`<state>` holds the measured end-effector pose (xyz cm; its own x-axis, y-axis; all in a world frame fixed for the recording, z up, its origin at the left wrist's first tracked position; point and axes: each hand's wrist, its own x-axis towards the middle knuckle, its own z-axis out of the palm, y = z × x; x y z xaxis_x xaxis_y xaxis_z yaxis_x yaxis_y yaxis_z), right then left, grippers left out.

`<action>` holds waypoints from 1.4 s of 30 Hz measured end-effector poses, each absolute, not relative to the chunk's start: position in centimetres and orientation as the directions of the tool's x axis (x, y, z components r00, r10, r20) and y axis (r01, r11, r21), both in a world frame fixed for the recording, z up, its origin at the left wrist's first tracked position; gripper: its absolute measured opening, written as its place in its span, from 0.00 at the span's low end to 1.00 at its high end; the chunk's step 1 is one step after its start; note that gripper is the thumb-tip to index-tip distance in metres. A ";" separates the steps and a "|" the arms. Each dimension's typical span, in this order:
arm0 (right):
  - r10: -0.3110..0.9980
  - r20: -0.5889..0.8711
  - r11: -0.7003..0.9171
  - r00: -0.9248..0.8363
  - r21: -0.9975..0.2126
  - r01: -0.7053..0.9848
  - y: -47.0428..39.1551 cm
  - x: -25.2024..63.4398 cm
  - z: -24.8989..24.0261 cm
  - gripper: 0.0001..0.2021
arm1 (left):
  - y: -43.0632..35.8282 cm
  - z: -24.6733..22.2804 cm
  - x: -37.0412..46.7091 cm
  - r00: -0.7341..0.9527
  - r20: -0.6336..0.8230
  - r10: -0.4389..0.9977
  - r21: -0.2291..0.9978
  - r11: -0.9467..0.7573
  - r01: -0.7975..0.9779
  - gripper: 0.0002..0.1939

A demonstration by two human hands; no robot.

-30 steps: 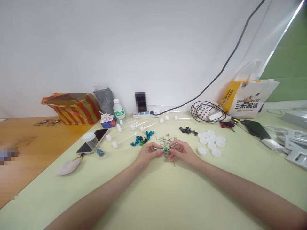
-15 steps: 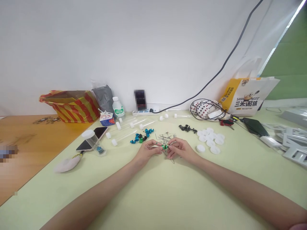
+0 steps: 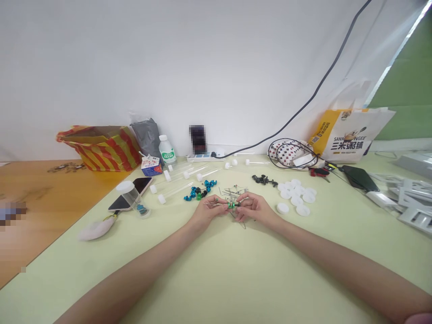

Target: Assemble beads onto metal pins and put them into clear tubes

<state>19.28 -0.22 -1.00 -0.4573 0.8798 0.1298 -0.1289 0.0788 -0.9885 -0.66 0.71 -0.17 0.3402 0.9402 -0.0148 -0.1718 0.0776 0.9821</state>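
Observation:
My left hand and my right hand meet above the middle of the table. Between their fingertips is a small shiny green part, pinched from both sides, with a dark end toward the right fingers. A thin metal pin also sticks out from the left fingers, with a small green bead near it. Just behind the hands lies a loose heap of thin metal pins, partly hidden by the fingers. Blue, black and green small parts form a pile at the left hand's far side.
Black small parts and several white round caps lie to the right. Clear capped tubes lie at the back left. A clear jar with blue parts stands near a phone. Behind are a power strip and cable.
Both hands stay nearly in place. The green part has turned slightly, and more of its dark end shows by the right fingers.

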 end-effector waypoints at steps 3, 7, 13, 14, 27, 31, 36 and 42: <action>0.884 0.119 0.072 -0.451 -0.990 -0.120 -0.2 19.3 -1.0 0.18 | 0.7 -0.2 -0.7 0.338 -0.016 0.941 0.982 0.078 -0.173 0.12; 0.884 0.109 0.059 -0.455 -0.991 -0.121 -0.2 19.2 -1.1 0.17 | 0.7 -0.1 -0.7 0.333 -0.017 0.943 0.981 0.081 -0.178 0.13; 0.892 0.078 0.035 -0.445 -0.994 -0.103 0.0 19.2 -1.3 0.17 | 0.7 0.0 -0.7 0.345 -0.017 0.939 0.979 0.085 -0.183 0.12; 0.895 0.073 0.032 -0.441 -0.994 -0.100 0.0 19.2 -1.3 0.17 | 0.7 0.0 -0.7 0.347 -0.017 0.938 0.979 0.086 -0.184 0.12; 0.899 0.307 0.343 -0.313 -0.937 0.067 0.0 19.3 -1.3 0.21 | 1.1 -0.4 -0.8 0.373 -0.032 0.927 0.953 0.141 -0.268 0.11; 0.789 0.546 0.614 -0.282 -0.694 0.377 -0.5 19.3 -1.0 0.14 | 1.0 -0.2 -0.8 0.378 -0.040 0.925 0.951 0.152 -0.270 0.11; 0.717 0.618 0.692 -0.322 -0.576 0.435 -0.7 19.3 -0.9 0.09 | 1.0 0.0 -0.9 0.392 -0.047 0.919 0.954 0.158 -0.255 0.11; 0.711 0.621 0.700 -0.330 -0.582 0.414 -0.5 19.3 -1.2 0.08 | 0.9 0.0 -0.9 0.406 -0.039 0.913 0.960 0.146 -0.237 0.09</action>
<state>19.34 -0.51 -1.17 -0.3297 0.7112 0.6209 0.4139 0.6999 -0.5820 -0.88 0.95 -0.04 0.4056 0.9132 -0.0387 -0.2371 0.1460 0.9605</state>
